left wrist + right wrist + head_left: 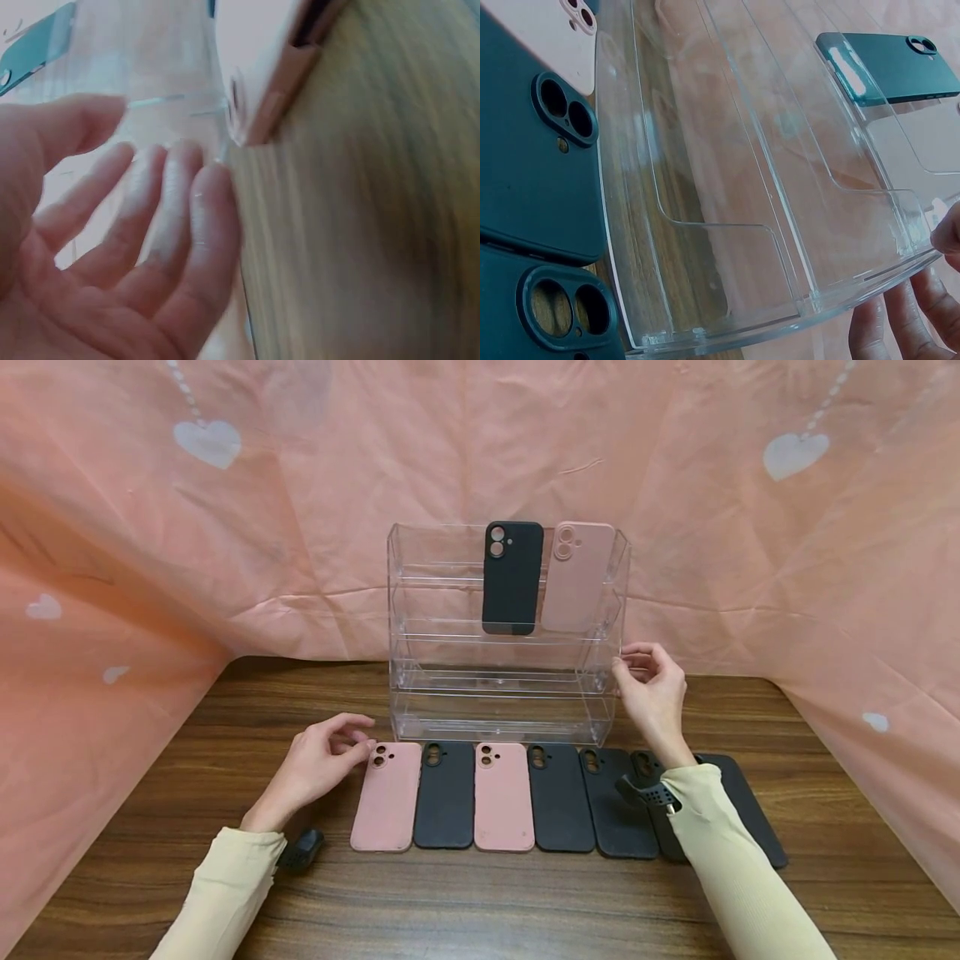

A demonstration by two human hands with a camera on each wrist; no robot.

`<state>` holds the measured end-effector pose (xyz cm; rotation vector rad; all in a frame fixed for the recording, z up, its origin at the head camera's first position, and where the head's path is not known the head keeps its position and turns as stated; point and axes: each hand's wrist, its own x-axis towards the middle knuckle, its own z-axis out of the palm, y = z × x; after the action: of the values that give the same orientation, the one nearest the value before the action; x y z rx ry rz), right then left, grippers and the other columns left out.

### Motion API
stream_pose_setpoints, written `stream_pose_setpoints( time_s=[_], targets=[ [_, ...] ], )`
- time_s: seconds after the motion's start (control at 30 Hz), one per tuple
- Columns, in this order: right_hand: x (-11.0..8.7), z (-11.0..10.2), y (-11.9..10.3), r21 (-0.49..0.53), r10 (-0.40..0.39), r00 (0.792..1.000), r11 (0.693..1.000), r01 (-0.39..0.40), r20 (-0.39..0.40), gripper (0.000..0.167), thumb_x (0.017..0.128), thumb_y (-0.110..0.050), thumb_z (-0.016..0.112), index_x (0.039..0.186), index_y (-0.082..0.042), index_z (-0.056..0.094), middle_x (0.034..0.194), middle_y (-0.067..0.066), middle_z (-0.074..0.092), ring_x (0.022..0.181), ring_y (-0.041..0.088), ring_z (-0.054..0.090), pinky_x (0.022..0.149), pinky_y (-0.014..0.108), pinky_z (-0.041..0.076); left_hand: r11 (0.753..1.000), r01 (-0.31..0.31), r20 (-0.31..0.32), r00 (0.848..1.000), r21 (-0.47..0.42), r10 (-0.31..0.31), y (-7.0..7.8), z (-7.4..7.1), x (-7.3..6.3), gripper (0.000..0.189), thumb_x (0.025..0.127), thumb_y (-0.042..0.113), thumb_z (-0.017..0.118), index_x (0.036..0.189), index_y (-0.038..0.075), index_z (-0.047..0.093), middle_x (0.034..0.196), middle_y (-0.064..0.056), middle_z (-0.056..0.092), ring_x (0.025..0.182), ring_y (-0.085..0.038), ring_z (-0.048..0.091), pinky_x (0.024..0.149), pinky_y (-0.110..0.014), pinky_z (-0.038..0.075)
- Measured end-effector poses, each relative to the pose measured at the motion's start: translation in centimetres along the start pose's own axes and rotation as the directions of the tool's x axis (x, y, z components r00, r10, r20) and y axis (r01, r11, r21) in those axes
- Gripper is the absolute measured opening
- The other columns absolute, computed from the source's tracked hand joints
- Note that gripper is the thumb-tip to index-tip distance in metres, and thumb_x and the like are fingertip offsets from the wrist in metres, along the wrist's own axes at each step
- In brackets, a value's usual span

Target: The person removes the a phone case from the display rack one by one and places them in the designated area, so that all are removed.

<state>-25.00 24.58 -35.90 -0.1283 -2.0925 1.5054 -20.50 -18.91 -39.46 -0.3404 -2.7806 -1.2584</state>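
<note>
A clear tiered display stand stands upright at the middle back of the table. My right hand pinches its right side panel, with the thumb at the panel's edge and the fingers along the outer face. On the top tier lean a black phone case and a pink phone case. Relaxed, slightly bent fingers of my left hand are at the upper left corner of a front-row pink phone case. The left palm holds nothing.
Before the stand lies a row of phone cases: another pink case and several black ones, such as this black case. My right sleeve partly covers the row's right end. Pink heart-printed cloth surrounds the wooden table.
</note>
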Motion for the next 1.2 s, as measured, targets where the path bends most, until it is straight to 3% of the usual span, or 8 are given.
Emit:
stream_pose_setpoints(
  time_s=[0.23, 0.5, 0.8, 1.0, 1.2],
  targets=[
    [0.0, 0.0, 0.0, -0.011, -0.008, 1.0, 1.0, 0.008, -0.005, 0.022, 0.092, -0.01, 0.067, 0.111, 0.0, 0.066, 0.09, -0.008, 0.07, 0.072, -0.003, 0.066, 0.056, 0.015, 0.056, 0.989, -0.06, -0.093, 0.995, -0.138, 0.048, 1.4, 0.2, 0.7, 0.034, 0.096, 0.027, 0.073, 0.127, 0.015, 0.068, 0.11, -0.008, 0.075, 0.093, -0.013, 0.073, 0.072, -0.02, 0.057],
    [0.0, 0.0, 0.0, -0.017, -0.016, 1.0, 1.0, 0.016, -0.008, 0.021, 0.093, -0.01, 0.066, 0.111, 0.001, 0.066, 0.09, -0.005, 0.07, 0.072, -0.003, 0.066, 0.056, 0.014, 0.056, 0.957, -0.115, -0.129, 0.988, -0.268, 0.083, 3.1, 0.6, 1.6, 0.035, 0.096, 0.025, 0.072, 0.129, 0.013, 0.068, 0.115, -0.011, 0.075, 0.097, -0.012, 0.072, 0.081, -0.018, 0.056],
    [0.0, 0.0, 0.0, -0.027, -0.012, 1.0, 1.0, 0.012, 0.006, 0.022, 0.094, -0.012, 0.066, 0.112, 0.0, 0.066, 0.096, 0.004, 0.072, 0.072, -0.005, 0.066, 0.057, 0.016, 0.058, 0.917, -0.188, -0.168, 0.976, -0.352, 0.136, 5.0, 1.4, 2.7, 0.033, 0.095, 0.018, 0.073, 0.128, 0.012, 0.067, 0.117, -0.016, 0.072, 0.101, -0.005, 0.07, 0.087, -0.018, 0.057],
    [0.1, 0.0, 0.0, -0.026, -0.008, 1.0, 1.0, 0.008, 0.003, 0.022, 0.094, -0.012, 0.066, 0.112, 0.001, 0.065, 0.095, 0.005, 0.072, 0.072, -0.006, 0.066, 0.057, 0.015, 0.057, 0.892, -0.26, -0.2, 0.96, -0.37, 0.197, 6.8, 1.6, 3.9, 0.031, 0.096, 0.016, 0.072, 0.126, 0.013, 0.068, 0.117, -0.014, 0.071, 0.1, -0.009, 0.07, 0.083, -0.018, 0.058],
    [0.1, 0.0, 0.0, -0.012, -0.005, 1.0, 1.0, 0.005, 0.007, 0.022, 0.093, -0.011, 0.066, 0.112, 0.001, 0.065, 0.095, 0.006, 0.072, 0.071, -0.005, 0.066, 0.056, 0.014, 0.057, 0.87, -0.305, -0.247, 0.944, -0.386, 0.221, 8.8, 1.8, 5.4, 0.029, 0.095, 0.018, 0.073, 0.124, 0.015, 0.07, 0.114, -0.01, 0.071, 0.098, -0.015, 0.071, 0.078, -0.019, 0.057]
  ],
)
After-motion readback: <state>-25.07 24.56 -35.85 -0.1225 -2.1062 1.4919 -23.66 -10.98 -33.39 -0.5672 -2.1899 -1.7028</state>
